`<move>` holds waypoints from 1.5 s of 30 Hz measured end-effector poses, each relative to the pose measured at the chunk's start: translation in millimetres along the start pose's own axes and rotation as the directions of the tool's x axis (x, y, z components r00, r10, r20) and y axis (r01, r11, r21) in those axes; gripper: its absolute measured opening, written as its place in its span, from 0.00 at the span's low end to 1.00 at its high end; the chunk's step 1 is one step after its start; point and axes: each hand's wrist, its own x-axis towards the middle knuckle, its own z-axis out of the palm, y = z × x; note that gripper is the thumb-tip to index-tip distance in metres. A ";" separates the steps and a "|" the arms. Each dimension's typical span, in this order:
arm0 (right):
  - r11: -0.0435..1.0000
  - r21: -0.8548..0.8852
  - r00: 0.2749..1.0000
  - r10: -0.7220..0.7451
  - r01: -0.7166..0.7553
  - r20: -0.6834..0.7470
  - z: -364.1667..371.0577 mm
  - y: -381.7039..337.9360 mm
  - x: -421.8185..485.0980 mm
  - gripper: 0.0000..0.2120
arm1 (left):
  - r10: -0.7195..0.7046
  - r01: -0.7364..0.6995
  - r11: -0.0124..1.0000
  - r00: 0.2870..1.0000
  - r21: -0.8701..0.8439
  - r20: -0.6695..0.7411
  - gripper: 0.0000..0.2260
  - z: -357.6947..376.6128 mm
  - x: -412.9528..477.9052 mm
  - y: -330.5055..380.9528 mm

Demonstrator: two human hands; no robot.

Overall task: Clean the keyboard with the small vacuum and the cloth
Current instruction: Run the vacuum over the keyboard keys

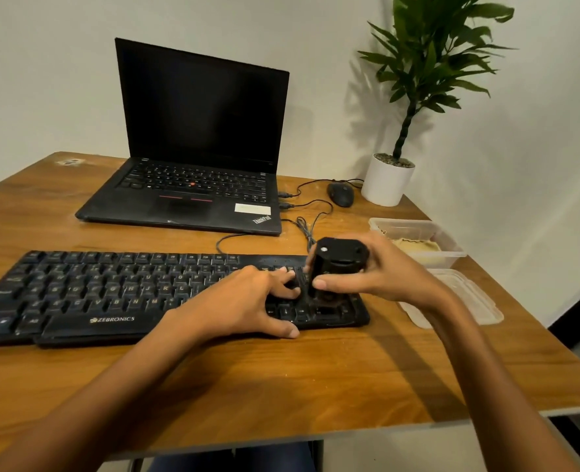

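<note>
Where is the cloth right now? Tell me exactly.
In the head view, the cloth lies in the clear plastic container at the table's right edge, behind the right hand and in front of the white plant pot.

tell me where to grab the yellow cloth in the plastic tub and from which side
Pinch the raised crumpled fold of the yellow cloth from straight above. The tub is open-topped, its walls block a sideways approach, and the lid lies off beside it. The right hand is nearest, but now holds the vacuum.

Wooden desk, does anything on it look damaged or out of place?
One flaw: the brown wooden desk has a pale chipped patch at its far left corner, where the finish looks worn off. Nothing looks spilled.
</note>
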 end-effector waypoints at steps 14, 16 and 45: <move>0.991 0.079 0.992 0.099 -0.105 0.079 -20.5 13.4 -12.8 0.19 | -0.006 0.006 0.999 1.000 -0.040 0.013 0.30 -4.7 4.0 -0.8; 0.992 0.023 0.990 0.125 -0.127 0.062 -10.0 18.7 3.8 0.22 | -0.001 0.001 1.000 1.000 -0.026 0.011 0.29 -4.6 4.0 -0.7; 0.996 -0.079 0.976 0.028 -0.046 -0.218 -6.3 27.9 30.7 0.19 | 0.016 -0.017 0.998 1.000 -0.055 -0.018 0.32 -3.3 6.6 -5.7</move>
